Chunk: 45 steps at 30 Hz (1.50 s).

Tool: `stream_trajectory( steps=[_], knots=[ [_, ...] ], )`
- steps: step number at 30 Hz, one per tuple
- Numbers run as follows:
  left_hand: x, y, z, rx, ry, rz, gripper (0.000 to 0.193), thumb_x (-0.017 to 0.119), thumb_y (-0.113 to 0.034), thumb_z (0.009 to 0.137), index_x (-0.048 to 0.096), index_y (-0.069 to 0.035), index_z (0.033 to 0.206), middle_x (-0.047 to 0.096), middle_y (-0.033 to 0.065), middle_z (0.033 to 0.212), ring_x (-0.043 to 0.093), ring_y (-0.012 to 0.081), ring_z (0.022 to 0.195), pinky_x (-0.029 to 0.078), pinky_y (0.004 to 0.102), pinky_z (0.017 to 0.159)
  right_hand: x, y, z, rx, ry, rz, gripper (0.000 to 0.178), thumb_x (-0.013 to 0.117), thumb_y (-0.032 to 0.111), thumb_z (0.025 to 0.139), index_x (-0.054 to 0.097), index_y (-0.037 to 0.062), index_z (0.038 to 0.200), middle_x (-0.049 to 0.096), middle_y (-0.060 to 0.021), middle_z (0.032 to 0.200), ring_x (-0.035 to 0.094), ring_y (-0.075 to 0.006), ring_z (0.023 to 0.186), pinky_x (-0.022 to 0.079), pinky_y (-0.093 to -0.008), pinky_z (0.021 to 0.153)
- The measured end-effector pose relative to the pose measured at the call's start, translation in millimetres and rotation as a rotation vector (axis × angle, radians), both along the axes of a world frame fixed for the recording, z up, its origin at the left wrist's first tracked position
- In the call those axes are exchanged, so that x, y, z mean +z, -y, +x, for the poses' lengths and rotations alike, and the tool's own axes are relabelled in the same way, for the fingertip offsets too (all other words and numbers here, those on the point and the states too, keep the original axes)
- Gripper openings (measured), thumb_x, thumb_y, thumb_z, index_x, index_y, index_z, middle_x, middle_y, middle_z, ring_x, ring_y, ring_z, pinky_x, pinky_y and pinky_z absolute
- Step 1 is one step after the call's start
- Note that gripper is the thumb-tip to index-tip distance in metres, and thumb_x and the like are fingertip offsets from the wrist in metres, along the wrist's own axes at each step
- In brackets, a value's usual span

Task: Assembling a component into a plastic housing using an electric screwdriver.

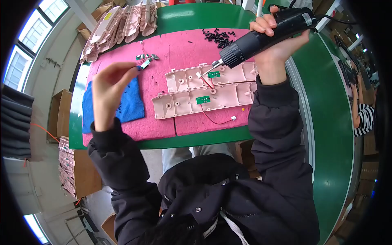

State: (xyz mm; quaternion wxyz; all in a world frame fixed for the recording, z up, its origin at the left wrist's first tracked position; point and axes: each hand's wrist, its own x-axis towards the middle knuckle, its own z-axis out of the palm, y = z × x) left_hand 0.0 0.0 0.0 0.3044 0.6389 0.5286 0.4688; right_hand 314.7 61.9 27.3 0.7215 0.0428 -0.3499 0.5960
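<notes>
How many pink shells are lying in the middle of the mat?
2: a near shell and a far shell just behind it. The right sleeve may cover their right ends.

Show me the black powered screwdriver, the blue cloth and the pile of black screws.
Black powered screwdriver (258, 41), head view: middle of its body.
Blue cloth (133, 100), head view: its right-hand part.
Black screws (221, 40), head view: middle of the pile.

A head-worn fisheye looks steeply down at the workbench (183, 15) from close above.
</notes>
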Motion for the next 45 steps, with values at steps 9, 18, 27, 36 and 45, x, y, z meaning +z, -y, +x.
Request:
stream_trajectory(
  steps=[9, 18, 27, 36, 45],
  knots=[
    [-7.8, 0.5, 118.9, -0.399, 0.564, -0.206, 0.016, 0.059, -0.006, 0.082, 0.061, 0.004, 0.094, 0.062, 0.0064, 0.086, 0.057, 0.0102, 0.078, 0.044, 0.0220, 0.073, -8.7, -4.4, 6.5, 0.122, 0.029, 0.009, 0.057, 0.038, 0.053, 0.075, 0.052, -0.0009, 0.088, 0.043, -0.0026, 0.060, 0.038, -0.0091, 0.047, 0.035, -0.0231, 0.052],
    [-18.8, -9.4, 107.8, -0.489, 0.556, -0.240, 0.016, 0.059, -0.013, 0.083, 0.060, 0.002, 0.091, 0.061, 0.0028, 0.080, 0.058, 0.0073, 0.073, 0.052, 0.0242, 0.065, -8.2, -23.0, -14.9, 0.574, -0.238, 0.215, 0.064, 0.035, 0.063, 0.080, 0.053, 0.0023, 0.084, 0.043, -0.0019, 0.052, 0.041, -0.0129, 0.037, 0.037, -0.0262, 0.039],
    [-23.8, -5.0, 111.8, -0.478, 0.845, -0.342, 0.010, 0.058, -0.006, 0.083, 0.059, 0.002, 0.088, 0.062, 0.0074, 0.081, 0.059, 0.0112, 0.075, 0.048, 0.0224, 0.070, 2.0, 17.9, 6.6, 0.179, 0.012, 0.162, 0.049, 0.047, 0.045, 0.074, 0.049, -0.0009, 0.092, 0.044, 0.0000, 0.061, 0.040, -0.0067, 0.046, 0.037, -0.0205, 0.051],
    [-26.8, -4.7, 110.8, -0.489, 0.704, -0.181, 0.015, 0.066, 0.005, 0.072, 0.060, 0.003, 0.085, 0.064, 0.0111, 0.079, 0.063, 0.0150, 0.071, 0.052, 0.0250, 0.065, 7.1, 19.3, 22.8, 0.055, -0.036, 0.188, 0.050, 0.045, 0.043, 0.074, 0.050, -0.0033, 0.093, 0.043, -0.0006, 0.059, 0.039, -0.0070, 0.044, 0.037, -0.0195, 0.051],
    [-28.8, -5.3, 116.7, -0.484, 0.684, -0.165, 0.014, 0.067, 0.004, 0.072, 0.060, 0.002, 0.084, 0.064, 0.0105, 0.078, 0.062, 0.0135, 0.071, 0.052, 0.0234, 0.064, 5.7, 18.4, 23.5, 0.028, -0.035, 0.206, 0.053, 0.045, 0.044, 0.075, 0.051, -0.0044, 0.095, 0.043, -0.0006, 0.060, 0.040, -0.0067, 0.044, 0.037, -0.0197, 0.051]
  ],
)
